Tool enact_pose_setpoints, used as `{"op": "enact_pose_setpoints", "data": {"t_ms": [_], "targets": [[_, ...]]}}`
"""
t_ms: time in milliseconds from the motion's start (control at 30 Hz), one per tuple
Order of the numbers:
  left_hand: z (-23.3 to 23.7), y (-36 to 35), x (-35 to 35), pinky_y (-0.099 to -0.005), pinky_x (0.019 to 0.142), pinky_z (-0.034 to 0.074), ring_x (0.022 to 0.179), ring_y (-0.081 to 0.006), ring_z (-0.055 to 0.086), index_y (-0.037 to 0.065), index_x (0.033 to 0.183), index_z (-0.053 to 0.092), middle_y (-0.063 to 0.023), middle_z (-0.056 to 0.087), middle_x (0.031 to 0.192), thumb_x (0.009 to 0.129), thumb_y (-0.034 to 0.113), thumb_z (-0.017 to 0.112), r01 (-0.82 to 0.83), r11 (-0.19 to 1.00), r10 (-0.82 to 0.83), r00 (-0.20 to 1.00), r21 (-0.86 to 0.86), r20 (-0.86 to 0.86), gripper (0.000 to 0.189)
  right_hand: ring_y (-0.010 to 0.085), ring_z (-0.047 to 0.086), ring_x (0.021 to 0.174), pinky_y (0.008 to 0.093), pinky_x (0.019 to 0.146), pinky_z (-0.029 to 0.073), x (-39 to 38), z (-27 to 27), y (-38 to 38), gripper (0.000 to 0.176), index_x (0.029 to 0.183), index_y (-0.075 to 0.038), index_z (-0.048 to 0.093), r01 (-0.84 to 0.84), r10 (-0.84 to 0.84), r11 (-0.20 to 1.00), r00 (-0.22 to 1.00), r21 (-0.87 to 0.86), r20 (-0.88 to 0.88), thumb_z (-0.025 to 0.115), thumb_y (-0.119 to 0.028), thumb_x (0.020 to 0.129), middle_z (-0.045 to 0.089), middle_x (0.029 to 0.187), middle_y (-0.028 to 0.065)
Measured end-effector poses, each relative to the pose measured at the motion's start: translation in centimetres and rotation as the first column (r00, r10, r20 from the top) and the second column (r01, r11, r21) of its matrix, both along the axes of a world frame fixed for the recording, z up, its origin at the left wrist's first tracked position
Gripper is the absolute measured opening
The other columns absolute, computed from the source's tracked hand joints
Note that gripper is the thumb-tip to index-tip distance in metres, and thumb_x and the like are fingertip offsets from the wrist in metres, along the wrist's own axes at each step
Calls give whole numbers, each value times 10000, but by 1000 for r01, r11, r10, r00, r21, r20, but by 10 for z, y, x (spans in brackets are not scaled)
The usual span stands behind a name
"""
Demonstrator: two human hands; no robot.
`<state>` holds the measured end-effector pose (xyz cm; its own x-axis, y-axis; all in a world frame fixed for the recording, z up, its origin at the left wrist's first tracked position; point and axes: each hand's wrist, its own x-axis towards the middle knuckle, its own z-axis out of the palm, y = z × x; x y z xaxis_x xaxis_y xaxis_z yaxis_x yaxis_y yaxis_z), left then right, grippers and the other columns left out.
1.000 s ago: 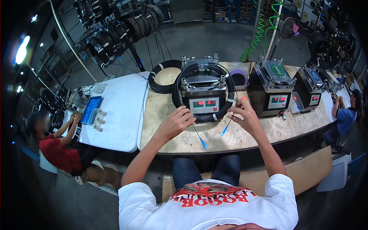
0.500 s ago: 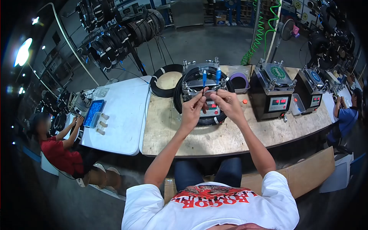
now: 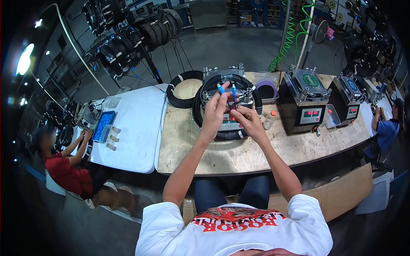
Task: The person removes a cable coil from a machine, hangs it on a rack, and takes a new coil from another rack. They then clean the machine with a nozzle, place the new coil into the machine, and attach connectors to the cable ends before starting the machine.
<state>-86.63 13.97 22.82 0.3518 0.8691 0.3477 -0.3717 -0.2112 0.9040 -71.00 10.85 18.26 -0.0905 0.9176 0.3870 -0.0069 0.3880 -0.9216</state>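
In the middle of the head view, both my hands are raised over a coil of black cable (image 3: 197, 112) on the bench. My left hand (image 3: 214, 114) is closed with its fingers pointing up, and a blue connector (image 3: 221, 88) shows at its fingertips. A second blue connector (image 3: 234, 91) stands upright between the hands on a thin black cable end. My right hand (image 3: 250, 122) pinches that cable just below the connector. Behind the hands is a machine with a red digital display (image 3: 232, 126), partly hidden by fingers and coil.
Another black coil (image 3: 176, 96) lies left of the machine. Two more machines (image 3: 308, 114) (image 3: 349, 100) stand on the wooden bench (image 3: 188, 155) at right. A small orange-capped bottle (image 3: 268, 123) is near my right hand. A white table (image 3: 132, 147) adjoins; people work at both sides.
The left connector has tilted and shifted left, while the other has moved left and lower. My left hand has turned more upright, and my right hand has dropped slightly.
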Motion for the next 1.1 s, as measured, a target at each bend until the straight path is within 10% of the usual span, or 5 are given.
{"op": "enact_pose_setpoints", "data": {"t_ms": [200,433,767,1100], "targets": [[12,-5,1,-202,662,509,808,-67,665,-21,1321,638,-27,727,919,1116,396,507,28,1000,-26,986,10,-166,483,59,465,693,266,612,364,7,-2,0,324,895,45,750,-4,8,998,998,-68,61,679,-241,1031,599,771,-18],[-15,5,8,-222,577,410,615,-38,449,9,1139,651,45,471,694,1132,334,488,-112,986,109,994,122,30,364,63,578,712,246,625,475,21,14,0,194,1041,28,754,-47,46,997,999,-60,-6,680,-150,1022,670,814,20],[-16,-9,6,-223,532,375,558,-42,377,43,1058,595,67,365,652,1128,368,492,145,988,-146,989,-53,-15,349,53,602,815,233,687,498,28,71,13,184,1084,-7,639,-52,43,995,994,89,102,688,-173,1020,641,852,-12],[-30,-11,6,-216,503,260,549,-8,307,8,1088,609,88,347,646,1132,380,478,83,997,-82,995,3,-53,397,34,509,655,206,559,441,12,60,22,176,960,-35,589,58,-49,998,905,9,-423,622,-174,1062,595,823,4]]}}
